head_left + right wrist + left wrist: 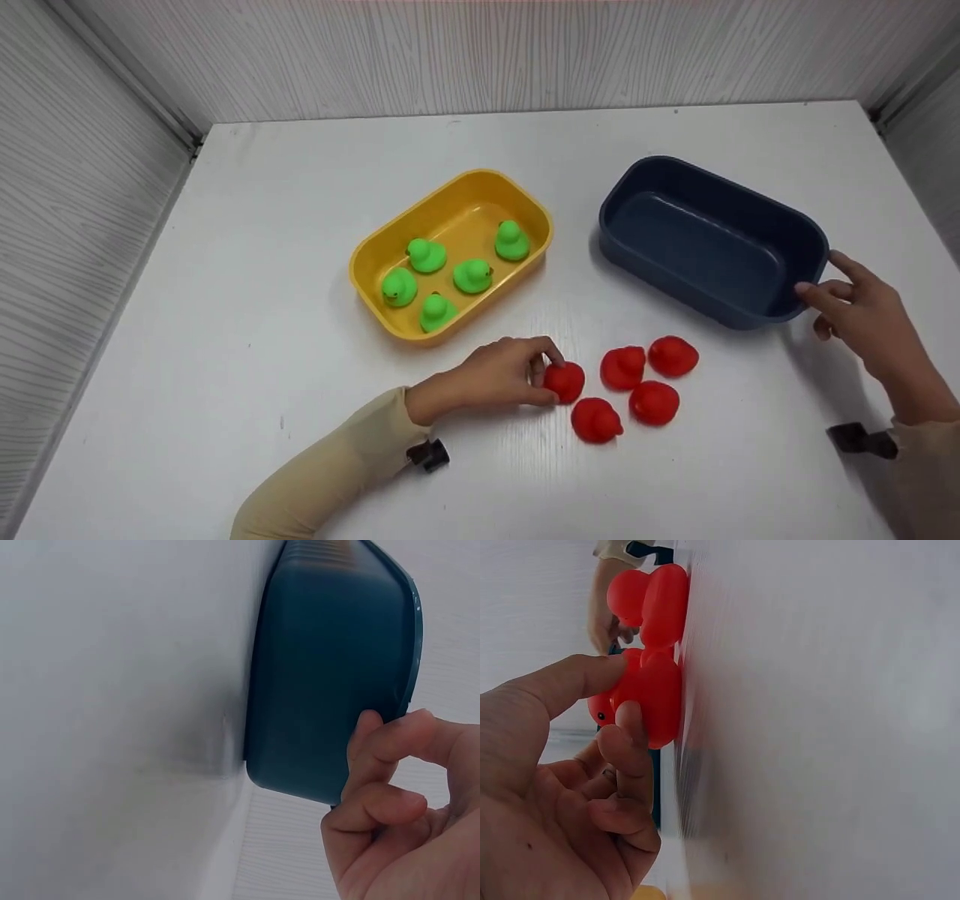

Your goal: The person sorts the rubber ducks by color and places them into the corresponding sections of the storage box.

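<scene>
My left hand point(510, 373) pinches a red duck point(566, 383) between thumb and fingertip, on the table to the near left of the blue bin point(667, 281). My right hand point(862, 311) grips that bin's rim at its right end, thumb inside. 4 more red ducks point(654, 403) sit on the white table point(262, 262) on the bin's near side. Left of the blue bin stands a yellow bin point(469, 231) with 5 green ducks point(472, 276) in it.

Beige-sleeved left arm point(337, 465) angled inward, bare left hand point(496, 373) pinching thumb-to-finger; bare right hand point(866, 319) kinda pinching too, fingers bent.
</scene>
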Tool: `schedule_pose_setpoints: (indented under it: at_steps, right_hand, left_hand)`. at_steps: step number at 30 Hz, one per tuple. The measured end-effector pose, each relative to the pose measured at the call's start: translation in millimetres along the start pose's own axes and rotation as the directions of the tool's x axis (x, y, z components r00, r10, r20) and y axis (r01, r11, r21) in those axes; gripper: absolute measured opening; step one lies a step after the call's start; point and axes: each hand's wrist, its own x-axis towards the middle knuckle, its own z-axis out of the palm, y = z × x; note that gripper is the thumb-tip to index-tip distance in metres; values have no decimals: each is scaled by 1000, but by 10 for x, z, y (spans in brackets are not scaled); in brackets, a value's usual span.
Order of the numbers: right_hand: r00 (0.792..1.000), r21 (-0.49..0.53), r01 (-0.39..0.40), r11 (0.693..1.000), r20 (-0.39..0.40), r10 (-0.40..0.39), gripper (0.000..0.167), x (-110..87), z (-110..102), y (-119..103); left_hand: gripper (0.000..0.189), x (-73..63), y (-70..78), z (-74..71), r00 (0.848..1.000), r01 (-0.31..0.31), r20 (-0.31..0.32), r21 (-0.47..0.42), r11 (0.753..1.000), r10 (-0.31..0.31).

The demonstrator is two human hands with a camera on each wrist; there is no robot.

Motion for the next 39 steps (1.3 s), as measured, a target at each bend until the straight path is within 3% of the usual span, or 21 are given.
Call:
schedule_pose_setpoints:
  at_steps: [8, 16, 22, 30, 39]
  right_hand:
    - [1000, 91, 7, 996, -6, -6, 83, -6, -1, 9]
    - [1000, 9, 21, 1000, -17, -21, 82, -1, 10, 13]
    - [1000, -21, 13, 1000, -18, -14, 81, 9, 10, 11]
    - [1000, -20, -2, 1000, -17, 2, 82, -6, 26, 13]
    - [1000, -36, 18, 999, -4, -18, 81, -12, 0, 31]
  left_hand:
    - [32, -35, 98, -164, 995, -74, -79, -112, 991, 65]
    - [33, -10, 184, -352, 984, -127, -154, -218, 968, 94]
    - [36, 104, 234, -417, 967, -156, -240, -304, 940, 83]
    - [35, 317, 378, -474, 925, -213, -366, -289, 933, 98]
    - [33, 577, 622, -570, 904, -247, -413, -298, 922, 108]
